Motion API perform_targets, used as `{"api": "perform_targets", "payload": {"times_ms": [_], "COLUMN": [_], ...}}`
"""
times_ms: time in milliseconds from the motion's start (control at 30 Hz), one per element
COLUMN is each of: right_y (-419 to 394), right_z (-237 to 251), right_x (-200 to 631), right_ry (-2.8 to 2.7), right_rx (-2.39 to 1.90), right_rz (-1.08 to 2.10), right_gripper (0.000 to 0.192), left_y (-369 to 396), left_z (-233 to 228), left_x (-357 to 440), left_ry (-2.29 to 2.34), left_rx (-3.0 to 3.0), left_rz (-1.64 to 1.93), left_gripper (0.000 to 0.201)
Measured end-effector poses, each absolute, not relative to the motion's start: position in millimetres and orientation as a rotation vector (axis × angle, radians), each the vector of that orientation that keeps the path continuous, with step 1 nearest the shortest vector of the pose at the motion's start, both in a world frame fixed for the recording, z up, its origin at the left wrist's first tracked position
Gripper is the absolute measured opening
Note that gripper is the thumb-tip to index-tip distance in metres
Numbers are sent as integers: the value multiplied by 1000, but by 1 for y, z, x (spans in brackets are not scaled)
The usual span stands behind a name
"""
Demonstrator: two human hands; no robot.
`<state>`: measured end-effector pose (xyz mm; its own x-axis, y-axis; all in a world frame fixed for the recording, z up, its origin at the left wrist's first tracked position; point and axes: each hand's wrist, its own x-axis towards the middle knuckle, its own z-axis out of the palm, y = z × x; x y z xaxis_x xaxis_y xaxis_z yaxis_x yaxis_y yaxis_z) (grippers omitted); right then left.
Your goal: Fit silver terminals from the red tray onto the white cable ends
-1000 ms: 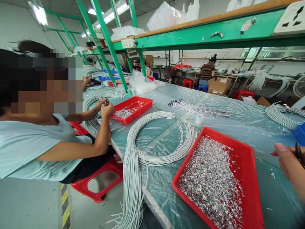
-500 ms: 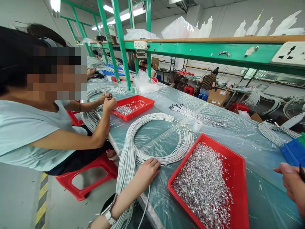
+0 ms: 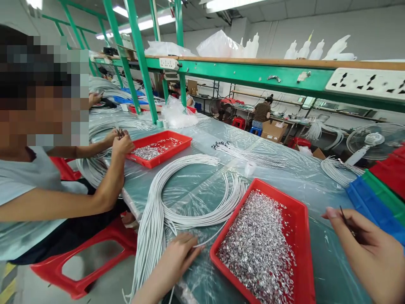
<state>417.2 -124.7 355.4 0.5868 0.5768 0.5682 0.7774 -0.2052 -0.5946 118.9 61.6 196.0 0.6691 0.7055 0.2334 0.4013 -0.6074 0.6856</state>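
My left hand (image 3: 182, 253) is closed on a single white cable (image 3: 212, 239), pinched between thumb and fingers at the table's near edge. Behind it, a looped bundle of white cables (image 3: 152, 211) curves over the tabletop and hangs off the edge. To the right of that hand lies a red tray (image 3: 303, 236) with a heap of small shiny metal pieces (image 3: 256, 245) inside. Beyond the tray's right side, my right hand (image 3: 373, 249) is raised with its fingers curled round a thin dark pointed tool (image 3: 346, 218); its exact kind is unclear.
On my left a person (image 3: 98, 198) sits on a red stool (image 3: 91, 257), hands above another red tray (image 3: 186, 142). More cables (image 3: 253, 156) and a white roll (image 3: 249, 169) lie farther back. Blue bins (image 3: 363, 198) stand at right; a green shelf beam (image 3: 253, 71) crosses above.
My left hand has lifted one cable from the bundle and holds it towards the tray. My right hand has come farther into view with the dark tool. The view has swung right.
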Motion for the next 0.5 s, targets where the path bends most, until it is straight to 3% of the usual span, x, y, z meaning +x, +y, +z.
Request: {"api": "perform_targets", "payload": {"times_ms": [233,500], "right_y": [-97,-53], "right_z": [345,308], "right_x": [410,343], "right_ry": [-1193,-1323], "right_rx": [-1774,-1631], "right_rz": [90,704], "right_gripper": [35,49], "left_y": [67,74], "left_z": [187,172], "left_x": [102,110], "left_ry": [945,938], "left_rx": [1664,1212], "left_rz": [1029,1188], "left_gripper": [53,62]}}
